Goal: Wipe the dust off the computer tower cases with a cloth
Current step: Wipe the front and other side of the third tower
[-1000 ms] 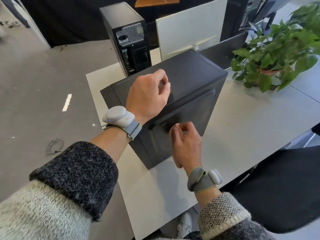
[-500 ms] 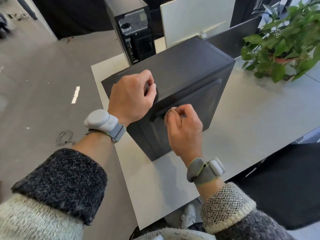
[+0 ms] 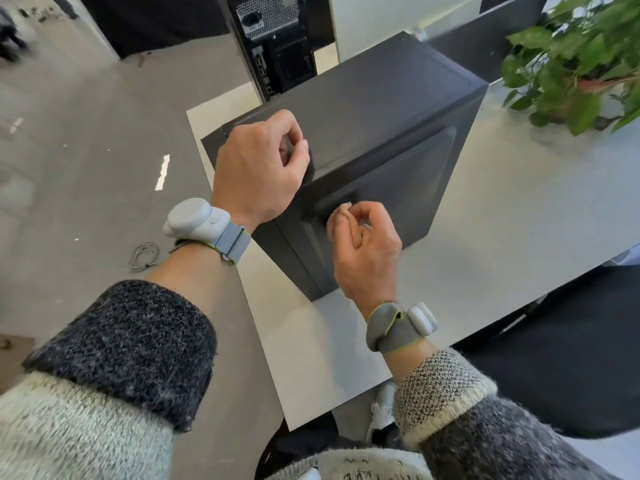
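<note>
While tower case [image 3: 381, 109] stands upright at left edge of surface [image 3: 502, 216], bare surface lies open to right. Second tower [image 3: 273, 39] just behind; plant [image 3: 581, 57] far right. Case top runs lengthwise away from person, side panel facing right. Grip of left hand [image 3: 258, 168] curls over top near edge. Grip of right hand [image 3: 367, 247] pinches cloth [image 3: 341, 211] against side panel.

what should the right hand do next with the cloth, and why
Probably slide the cloth along the side panel toward its far end. The right hand pinches the small pale cloth against the near end of the panel's embossed edge, most of the panel lies beyond it, and the left hand rests on top of the tower case, seemingly steadying it.
</note>
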Tool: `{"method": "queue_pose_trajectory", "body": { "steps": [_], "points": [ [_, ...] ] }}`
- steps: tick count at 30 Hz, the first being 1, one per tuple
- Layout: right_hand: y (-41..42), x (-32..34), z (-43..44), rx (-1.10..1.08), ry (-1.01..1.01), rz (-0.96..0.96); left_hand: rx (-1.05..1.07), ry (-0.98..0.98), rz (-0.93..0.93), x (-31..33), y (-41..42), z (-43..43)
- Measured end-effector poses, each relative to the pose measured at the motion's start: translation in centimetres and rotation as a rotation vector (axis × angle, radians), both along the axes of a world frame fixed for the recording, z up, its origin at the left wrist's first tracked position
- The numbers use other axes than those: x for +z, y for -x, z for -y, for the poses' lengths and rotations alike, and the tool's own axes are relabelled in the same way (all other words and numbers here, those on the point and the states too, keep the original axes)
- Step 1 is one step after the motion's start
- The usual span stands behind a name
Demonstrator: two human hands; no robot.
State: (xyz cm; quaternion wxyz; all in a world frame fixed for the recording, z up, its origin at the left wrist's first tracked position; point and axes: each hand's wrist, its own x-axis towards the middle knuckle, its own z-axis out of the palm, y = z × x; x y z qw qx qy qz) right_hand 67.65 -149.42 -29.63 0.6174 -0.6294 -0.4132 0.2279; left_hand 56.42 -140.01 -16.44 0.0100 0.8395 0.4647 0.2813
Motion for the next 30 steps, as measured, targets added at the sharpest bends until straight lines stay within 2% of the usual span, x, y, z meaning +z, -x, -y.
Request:
{"method": "queue_pose_trajectory", "body": {
  "steps": [2,4,9,15,20,22,26,28,30],
  "points": [
    [-0.2,-1.2,1.0,0.01,0.165,-0.099,0.004,0.003,0.003,0.0,0.0,0.2],
    [-0.3,-0.8,1.6,0.02,0.226,-0.111,-0.002,0.002,0.002,0.1,0.0,0.3],
    [0.6,2.7,-0.1,0.038,-0.048,0.024,-0.024,0.01,0.059,0.3,0.2,-0.1],
    [1.9,-1.1,1.5,-0.048,0.279,-0.029,-0.078,0.048,0.142,-0.3,1.2,-0.2],
    [3.5,3.1,0.8,-0.103,-0.005,0.066,-0.135,0.066,0.177,-0.4,1.4,-0.6],
    [4.4,2.0,0.7,-0.126,0.037,0.085,-0.16,0.084,0.19,-0.7,1.6,-0.7],
    [4.4,-0.9,1.5,-0.154,0.302,-0.011,-0.192,0.093,0.225,-0.7,1.7,-0.6],
    [4.9,0.2,1.3,-0.195,0.256,0.018,-0.221,0.097,0.231,-0.8,1.7,-0.9],
    [5.7,2.2,0.9,-0.229,0.116,0.086,-0.246,0.103,0.227,-0.8,1.8,-0.9]
  ]
}}
